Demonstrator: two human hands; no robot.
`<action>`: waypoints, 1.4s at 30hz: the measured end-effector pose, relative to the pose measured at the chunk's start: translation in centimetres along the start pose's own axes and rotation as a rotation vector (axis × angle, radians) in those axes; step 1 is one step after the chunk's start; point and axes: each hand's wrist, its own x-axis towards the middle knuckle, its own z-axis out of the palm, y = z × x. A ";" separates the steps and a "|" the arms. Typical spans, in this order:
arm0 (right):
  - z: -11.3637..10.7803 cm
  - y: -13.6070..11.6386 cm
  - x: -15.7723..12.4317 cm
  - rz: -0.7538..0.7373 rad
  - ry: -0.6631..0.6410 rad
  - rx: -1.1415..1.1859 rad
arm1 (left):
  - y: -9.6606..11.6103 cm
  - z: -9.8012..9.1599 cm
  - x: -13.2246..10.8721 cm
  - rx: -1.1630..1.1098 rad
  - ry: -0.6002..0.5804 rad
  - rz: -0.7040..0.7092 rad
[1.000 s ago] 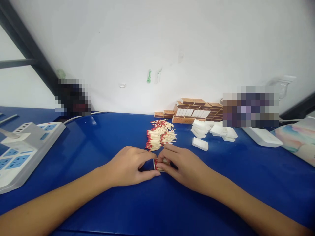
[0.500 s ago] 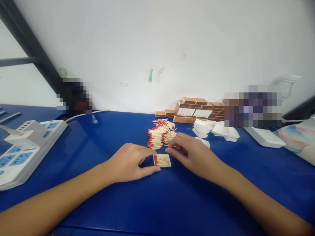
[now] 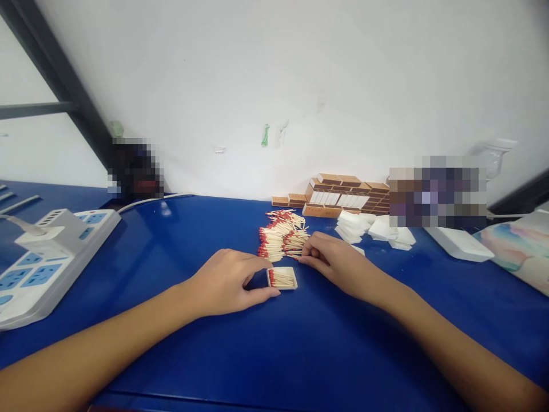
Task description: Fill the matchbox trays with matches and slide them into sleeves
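Far left: power strip (image 3: 40,274) on blue table (image 3: 257,343). Left hand (image 3: 234,283) is partly open, thumb and forefinger holding the left end of a matchbox tray (image 3: 290,271) across its width, presumably to steady it and leave the top accessible. Tray sits before the loose matches (image 3: 271,243), probably for a short reach; matches inside lie heads left. Right hand (image 3: 332,260): thumb and fingertips nearly together at the pile's right edge; cannot tell whether any match is pinched. Behind: stacked matchboxes (image 3: 326,210). Farther right: white trays (image 3: 349,226), grouped within reach.
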 end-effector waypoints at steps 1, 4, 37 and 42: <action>-0.1 -0.1 0.0 0.009 -0.010 -0.006 | 0.0 0.0 0.0 0.002 0.000 0.000; -0.3 -0.1 -0.1 0.029 -0.031 -0.027 | -0.1 0.1 0.0 -0.002 0.003 0.001; -0.4 0.0 0.1 0.009 -0.011 -0.077 | -0.2 0.3 0.0 -0.002 -0.025 -0.010; 0.6 0.3 0.7 -0.033 0.009 -0.102 | -0.1 0.3 0.0 0.001 -0.009 -0.001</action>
